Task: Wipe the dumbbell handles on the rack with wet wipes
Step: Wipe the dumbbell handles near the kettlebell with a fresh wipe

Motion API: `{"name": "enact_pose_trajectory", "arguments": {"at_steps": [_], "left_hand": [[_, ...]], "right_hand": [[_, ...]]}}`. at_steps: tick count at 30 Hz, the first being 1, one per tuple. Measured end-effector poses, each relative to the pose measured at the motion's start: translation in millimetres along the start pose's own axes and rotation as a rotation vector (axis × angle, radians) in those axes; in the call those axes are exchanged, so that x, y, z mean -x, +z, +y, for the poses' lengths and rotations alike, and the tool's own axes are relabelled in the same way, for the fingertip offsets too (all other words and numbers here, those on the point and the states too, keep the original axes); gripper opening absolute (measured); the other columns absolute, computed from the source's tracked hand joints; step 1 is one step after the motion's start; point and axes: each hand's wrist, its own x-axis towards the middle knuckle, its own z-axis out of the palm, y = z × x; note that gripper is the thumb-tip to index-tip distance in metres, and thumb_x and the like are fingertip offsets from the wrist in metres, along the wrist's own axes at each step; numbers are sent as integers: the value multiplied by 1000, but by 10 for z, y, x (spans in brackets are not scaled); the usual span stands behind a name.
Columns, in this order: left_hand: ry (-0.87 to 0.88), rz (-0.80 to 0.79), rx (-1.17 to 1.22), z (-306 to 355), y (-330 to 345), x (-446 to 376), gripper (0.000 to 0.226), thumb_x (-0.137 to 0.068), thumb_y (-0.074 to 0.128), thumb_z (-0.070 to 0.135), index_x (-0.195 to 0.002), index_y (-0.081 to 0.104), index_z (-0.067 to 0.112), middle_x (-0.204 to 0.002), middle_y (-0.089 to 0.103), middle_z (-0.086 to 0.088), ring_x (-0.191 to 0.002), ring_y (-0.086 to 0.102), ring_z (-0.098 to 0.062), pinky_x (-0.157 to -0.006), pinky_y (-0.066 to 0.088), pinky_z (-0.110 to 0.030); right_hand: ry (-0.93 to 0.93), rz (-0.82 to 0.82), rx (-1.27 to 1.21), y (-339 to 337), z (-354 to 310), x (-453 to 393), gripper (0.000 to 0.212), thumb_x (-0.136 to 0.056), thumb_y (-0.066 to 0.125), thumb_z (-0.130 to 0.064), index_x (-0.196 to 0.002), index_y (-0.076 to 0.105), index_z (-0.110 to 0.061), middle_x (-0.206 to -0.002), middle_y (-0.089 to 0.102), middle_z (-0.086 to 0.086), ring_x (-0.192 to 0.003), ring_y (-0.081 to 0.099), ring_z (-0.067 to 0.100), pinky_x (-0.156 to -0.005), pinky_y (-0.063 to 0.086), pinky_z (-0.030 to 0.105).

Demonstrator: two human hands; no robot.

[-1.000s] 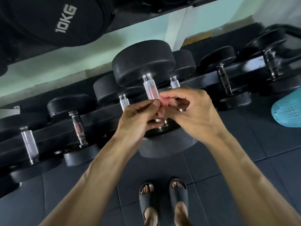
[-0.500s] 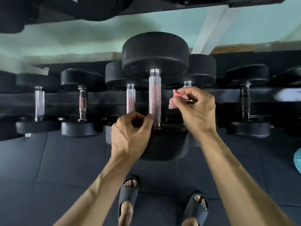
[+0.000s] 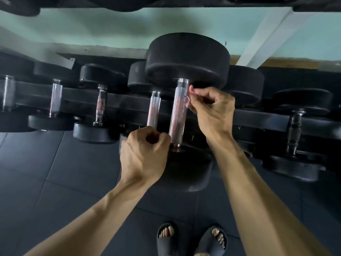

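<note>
- Running left to right along the rack, small dumbbells sit in a row: a chrome handle at the far left edge, a second one beside it, then a contoured grip with its black head below.
- Left hand sits low, beside the bottom end of the large knurled handle; its fingers are curled and the thumb tip lies at the handle's lower left side. Whether anything is pinched inside the curl cannot be told.
- Half a second ago this hand had the same place at the foot of the handle, and a second ago both hands met in front of it.
- Behind the left hand stands a shorter knurled handle, just beside the large one, with a narrow gap between.
- The large handle runs upright in the view, its big black head above and the other head below, partly hidden by the left wrist.
- Right hand has risen since half a second ago and now touches the upper right side of the large handle, fingers pinching a small pinkish wipe against it; the wipe is mostly hidden.
- Right of that hand, another black head sits close, so room there is tight.
- Farther right a dark contoured handle stands well apart.
- Dark mat floor spreads below the rack, with two feet in black slides near the bottom edge.
</note>
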Motion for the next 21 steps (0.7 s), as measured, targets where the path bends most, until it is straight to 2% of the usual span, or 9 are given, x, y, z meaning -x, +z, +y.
{"name": "enact_pose_trajectory", "arguments": {"at_steps": [4, 6, 8, 10, 13, 15, 17, 18, 21], "left_hand": [[-11, -1, 0, -4, -6, -1, 26, -81, 61, 22, -56, 57, 15, -45, 50, 9, -47, 45, -13, -49, 31, -27], [-4, -11, 10, -3, -6, 5, 25, -78, 58, 28, -56, 57, 16, -45, 50, 9, -49, 46, -15, -51, 31, -27], [3, -13, 11, -5, -5, 7, 24, -72, 52, 34, -56, 58, 17, -46, 50, 8, -51, 48, -16, -51, 32, -27], [4, -14, 7, -3, -11, 6, 25, -69, 49, 37, -57, 59, 18, -48, 52, 6, -54, 52, -18, -53, 35, -28], [11, -30, 14, 0, -21, 10, 25, -68, 49, 38, -58, 61, 18, -52, 56, 4, -58, 56, -21, -54, 41, -30], [12, -43, 22, -8, -24, 6, 25, -69, 50, 38, -58, 61, 19, -52, 58, 5, -56, 57, -19, -53, 40, -28], [23, -47, 32, -28, -25, 3, 24, -70, 52, 39, -58, 62, 20, -51, 58, 9, -53, 55, -13, -52, 36, -25], [32, -51, 35, -38, -25, 5, 24, -72, 55, 39, -59, 62, 21, -50, 57, 11, -51, 53, -10, -52, 34, -24], [65, -69, 59, -51, -29, 21, 26, -78, 60, 39, -60, 63, 21, -52, 58, 14, -49, 53, -6, -48, 32, -22]], "right_hand": [[31, -105, 131, -94, -8, 226, 7, -87, 70, 7, -90, 72, 2, -78, 73, 3, -62, 68, 7, -65, 55, 16], [38, -95, 111, -60, -75, 151, 9, -86, 71, 5, -87, 73, -4, -70, 71, 2, -61, 68, 10, -67, 57, 21], [57, -13, 22, 10, -135, -22, 16, -85, 73, 3, -80, 74, -11, -67, 71, 2, -60, 67, 15, -68, 59, 30], [68, 31, -23, 61, -139, -86, 17, -86, 73, 3, -78, 74, -12, -66, 71, -2, -62, 66, 15, -67, 59, 29], [61, -69, 193, -58, -72, 226, 9, -86, 73, -1, -87, 76, -9, -65, 68, -16, -64, 66, -4, -69, 53, 13], [117, -170, 303, -173, -73, 478, 11, -86, 74, 0, -87, 75, -11, -65, 69, -16, -67, 67, -7, -68, 49, 7], [165, -191, 274, -172, -110, 482, 5, -86, 73, 0, -87, 76, -5, -65, 72, -4, -65, 70, 1, -68, 51, 9], [152, -149, 260, -136, -131, 405, 2, -87, 74, -2, -87, 75, -4, -64, 72, 0, -64, 70, 6, -69, 53, 13], [177, -11, 89, -17, -179, 136, 7, -87, 72, 1, -89, 74, -6, -70, 73, -1, -66, 71, 10, -70, 59, 22]]}}
